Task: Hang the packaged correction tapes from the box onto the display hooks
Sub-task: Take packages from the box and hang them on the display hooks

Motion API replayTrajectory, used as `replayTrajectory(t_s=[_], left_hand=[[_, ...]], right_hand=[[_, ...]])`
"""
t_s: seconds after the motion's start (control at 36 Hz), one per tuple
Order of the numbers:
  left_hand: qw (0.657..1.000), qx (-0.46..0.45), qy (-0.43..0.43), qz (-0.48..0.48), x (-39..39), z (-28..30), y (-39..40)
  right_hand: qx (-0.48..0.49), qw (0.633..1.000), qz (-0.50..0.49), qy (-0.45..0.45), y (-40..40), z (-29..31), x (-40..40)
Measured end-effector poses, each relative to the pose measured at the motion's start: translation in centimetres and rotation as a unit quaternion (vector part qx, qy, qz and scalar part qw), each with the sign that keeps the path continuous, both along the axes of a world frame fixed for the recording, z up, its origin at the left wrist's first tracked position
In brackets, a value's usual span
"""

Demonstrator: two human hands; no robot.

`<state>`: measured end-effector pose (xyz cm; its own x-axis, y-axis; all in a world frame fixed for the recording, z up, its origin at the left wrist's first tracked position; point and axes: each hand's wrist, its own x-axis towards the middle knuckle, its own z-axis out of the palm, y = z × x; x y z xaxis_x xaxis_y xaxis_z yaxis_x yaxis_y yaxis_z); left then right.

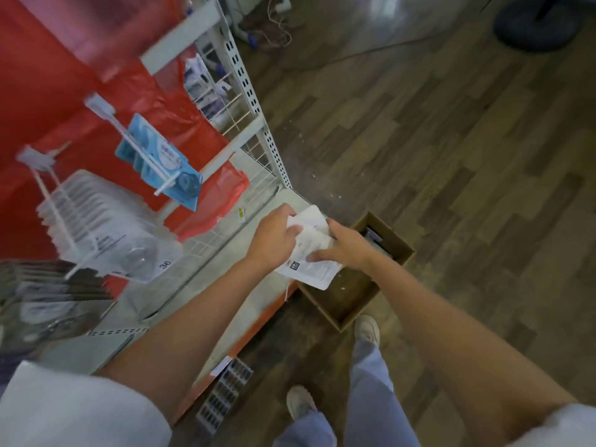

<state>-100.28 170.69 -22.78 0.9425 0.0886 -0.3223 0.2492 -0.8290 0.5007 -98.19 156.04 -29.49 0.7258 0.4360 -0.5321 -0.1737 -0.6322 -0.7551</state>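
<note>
So you're looking down at a wood-plank floor (451,156) with the rack (258,101) running along your left, red backing (48,91) behind it and a pale base shelf (206,279) at the bottom. On the hooks there's a fat row of clear packs (96,221) on the near white hook (61,227), and a couple of blue packs (161,162) on the hook (142,150) above it. The brown box (348,304) sits open on the floor right against the shelf's edge, with a few items left at its far end, too dark to make out. Your stack of white packs (309,253) is up in both hands, held over the box's near-left corner and the shelf edge. Your left hand (274,237) has its fingers curled over the stack's top left edge, thumb on the face. Your right hand (345,246) grips the right side, thumb pressed flat across the front, fingers wrapped behind. Your shoes (367,330) are just below the box.
</note>
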Motion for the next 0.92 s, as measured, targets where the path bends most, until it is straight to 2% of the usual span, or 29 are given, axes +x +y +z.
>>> replayTrajectory(t_s=[0.14,0.31,0.44,0.56,0.64,0.72,0.83,0.92], left_hand=[[0.997,-0.039,-0.062,0.020,-1.9,4.3,2.2],[0.992,-0.042,-0.118,-0.010,-4.7,9.9,4.0],[0.984,-0.058,-0.167,0.012,-7.2,12.7,5.9],[0.983,-0.059,-0.168,0.050,-9.3,13.8,7.4],[0.986,-0.060,-0.138,0.078,-10.7,14.4,8.3],[0.973,-0.147,-0.130,0.124,-12.3,15.0,8.3],[0.928,-0.270,-0.117,0.229,-14.2,14.9,8.9],[0.927,-0.308,-0.080,0.197,-15.6,15.1,9.5]], right_hand=[[0.051,0.998,-0.039,-0.003,2.0,4.1,-2.0],[0.104,0.991,-0.074,-0.037,3.5,8.9,-4.9],[0.117,0.986,-0.094,-0.071,4.5,12.0,-7.0],[0.088,0.984,-0.103,-0.117,5.2,13.8,-8.3],[0.087,0.979,-0.129,-0.132,5.6,15.0,-8.8],[0.099,0.977,-0.123,-0.141,6.4,16.7,-9.9],[0.144,0.971,-0.135,-0.139,8.2,18.1,-11.7],[0.204,0.958,-0.159,-0.123,9.3,17.4,-11.9]])
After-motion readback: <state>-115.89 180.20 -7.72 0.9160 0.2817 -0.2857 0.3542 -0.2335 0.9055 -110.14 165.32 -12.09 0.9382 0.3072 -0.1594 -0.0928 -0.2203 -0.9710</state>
